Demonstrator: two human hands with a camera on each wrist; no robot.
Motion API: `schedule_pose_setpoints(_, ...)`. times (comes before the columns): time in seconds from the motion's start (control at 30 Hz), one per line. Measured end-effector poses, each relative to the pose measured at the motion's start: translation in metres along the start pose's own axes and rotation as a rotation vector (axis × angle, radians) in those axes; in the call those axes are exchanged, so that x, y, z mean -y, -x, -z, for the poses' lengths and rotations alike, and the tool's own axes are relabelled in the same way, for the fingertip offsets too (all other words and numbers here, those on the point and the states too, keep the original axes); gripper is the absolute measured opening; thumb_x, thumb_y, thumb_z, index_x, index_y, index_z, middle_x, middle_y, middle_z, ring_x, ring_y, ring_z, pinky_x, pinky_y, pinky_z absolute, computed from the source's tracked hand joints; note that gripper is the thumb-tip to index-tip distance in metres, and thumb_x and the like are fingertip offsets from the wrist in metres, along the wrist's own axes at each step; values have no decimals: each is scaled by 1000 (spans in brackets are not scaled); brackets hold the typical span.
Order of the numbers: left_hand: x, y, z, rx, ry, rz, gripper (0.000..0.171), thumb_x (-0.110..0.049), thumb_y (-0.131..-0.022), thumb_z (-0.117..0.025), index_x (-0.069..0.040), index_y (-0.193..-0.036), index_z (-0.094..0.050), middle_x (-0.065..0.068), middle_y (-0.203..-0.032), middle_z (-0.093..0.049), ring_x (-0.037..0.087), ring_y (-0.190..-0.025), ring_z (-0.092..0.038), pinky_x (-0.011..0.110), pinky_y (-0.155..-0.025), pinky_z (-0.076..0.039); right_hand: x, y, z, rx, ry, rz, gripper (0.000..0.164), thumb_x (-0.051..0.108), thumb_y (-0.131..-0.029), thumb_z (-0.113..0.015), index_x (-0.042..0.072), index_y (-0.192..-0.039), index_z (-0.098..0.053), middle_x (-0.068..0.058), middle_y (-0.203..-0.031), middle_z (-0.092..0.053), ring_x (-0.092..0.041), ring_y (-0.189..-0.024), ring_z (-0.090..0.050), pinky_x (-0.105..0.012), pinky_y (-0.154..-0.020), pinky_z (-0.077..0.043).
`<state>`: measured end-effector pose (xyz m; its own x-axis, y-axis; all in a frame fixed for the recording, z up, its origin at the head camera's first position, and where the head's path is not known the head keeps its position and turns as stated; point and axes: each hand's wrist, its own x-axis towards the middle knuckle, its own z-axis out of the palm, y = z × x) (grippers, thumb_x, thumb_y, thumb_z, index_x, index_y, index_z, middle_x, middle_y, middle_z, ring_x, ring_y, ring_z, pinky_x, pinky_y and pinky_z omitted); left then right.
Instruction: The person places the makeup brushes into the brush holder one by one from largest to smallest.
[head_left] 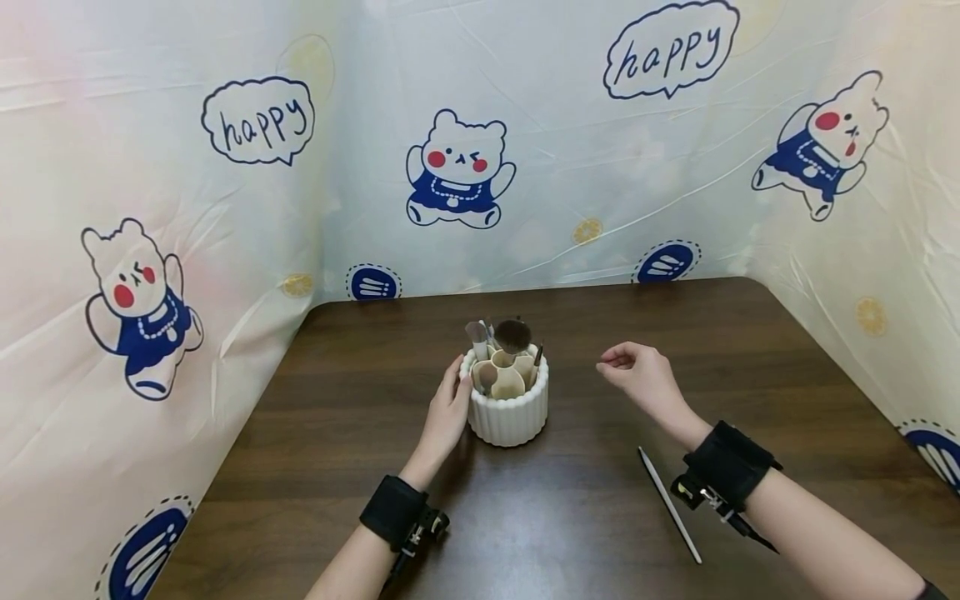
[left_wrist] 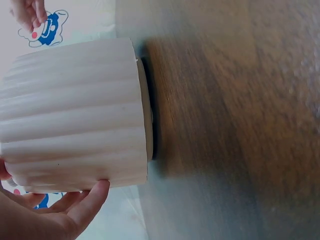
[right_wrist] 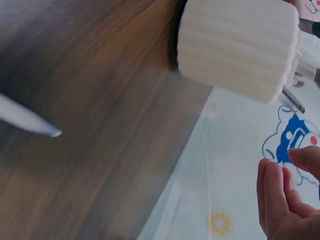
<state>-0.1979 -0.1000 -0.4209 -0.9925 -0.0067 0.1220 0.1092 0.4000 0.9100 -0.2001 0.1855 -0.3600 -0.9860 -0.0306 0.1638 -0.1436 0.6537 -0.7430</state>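
A white ribbed brush holder (head_left: 508, 421) stands upright on the table, its cream inner compartments holding several makeup brushes, one with a large dark fluffy head (head_left: 513, 336). My left hand (head_left: 444, 410) rests against the holder's left side; the left wrist view has its fingertips (left_wrist: 102, 186) touching the ribbed wall. To the right of the holder and apart from it, my right hand (head_left: 643, 379) hovers with bent fingers near the thumb and nothing held. A slim white pen-like stick (head_left: 670, 504) lies on the table nearer me, below that hand; its tapered end shows in the right wrist view.
The dark wood-grain table (head_left: 337, 400) meets a pale printed cloth (head_left: 540, 167) at its back and sides. Bears and "happy" bubbles decorate the cloth. Both wrists wear black straps (head_left: 731, 467) with small cameras.
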Motion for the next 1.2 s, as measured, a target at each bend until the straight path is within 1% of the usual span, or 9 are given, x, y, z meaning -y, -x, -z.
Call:
schedule_pose_setpoints(0.1, 0, 0, 0, 3, 2, 2, 49, -27, -104, -38, -9, -149, -31, 18, -151, -38, 34, -138, -39, 50, -112, -34, -7, 5, 7, 9, 20, -23, 17, 14, -87, -67, 0, -95, -68, -16, -91, -71, -14, -76, -65, -25, -66, -48)
schedule_pose_setpoints(0.27, -1, 1, 1, 8, 12, 4, 50, -27, -104, -37, -9, -149, -30, 18, -151, -37, 33, -138, -38, 50, -112, -34, -22, 15, 13, 32, 60, -61, 18, 15, -88, -65, 0, -97, -68, -16, -91, -71, -15, -76, -64, -27, -66, -48)
schedule_pose_setpoints(0.47, -2, 0, 2, 44, 55, 8, 51, -29, -104, -35, -10, -151, -25, 16, -154, -32, 33, -141, -34, 50, -114, -32, -38, 30, 16, 104, 71, -109, 22, 17, -89, -64, -2, -99, -66, -18, -93, -70, -20, -78, -64, -28, -63, -47)
schedule_pose_setpoints(0.53, -1, 0, 1, 41, 54, 9, 51, -29, -104, -36, -10, -151, -26, 16, -154, -33, 32, -140, -35, 50, -113, -33, -44, 33, 15, 123, 77, -117, 22, 17, -89, -64, -3, -99, -66, -18, -91, -69, -19, -76, -63, -28, -62, -46)
schedule_pose_setpoints(0.7, -1, -1, 1, 21, 37, -9, 51, -27, -103, -37, -8, -150, -28, 18, -152, -36, 33, -138, -38, 50, -112, -34, -57, 43, 12, 147, 111, -129, 21, 16, -88, -65, -3, -95, -67, -15, -86, -69, -15, -73, -61, -28, -62, -46)
schedule_pose_setpoints(0.8, -2, -1, 1, 19, 35, -8, 51, -27, -103, -37, -8, -150, -29, 18, -151, -37, 33, -139, -38, 50, -112, -34, -63, 47, 10, 169, 128, -151, 21, 17, -86, -65, -3, -93, -68, -12, -84, -69, -14, -73, -61, -28, -63, -47)
schedule_pose_setpoints(0.9, -2, 0, 1, 24, 43, 6, 51, -27, -103, -37, -9, -150, -28, 16, -152, -36, 32, -139, -37, 49, -113, -34, -69, 51, 8, 204, 138, -178, 21, 18, -85, -67, -3, -91, -68, -9, -82, -69, -13, -71, -60, -28, -64, -47)
schedule_pose_setpoints(1.07, -2, 0, 2, 33, 42, 6, 51, -28, -104, -36, -9, -151, -27, 17, -153, -35, 32, -140, -36, 50, -113, -33, -76, 57, 6, 239, 167, -212, 20, 20, -83, -70, 0, -84, -68, -4, -76, -67, -12, -68, -55, -27, -62, -44)
schedule_pose_setpoints(1.2, -1, 0, 1, 28, 44, 2, 51, -27, -104, -37, -9, -150, -28, 17, -152, -35, 32, -139, -36, 49, -113, -33, -79, 60, 5, 242, 194, -216, 20, 21, -81, -72, 2, -79, -67, -2, -71, -65, -12, -65, -53, -26, -59, -42)
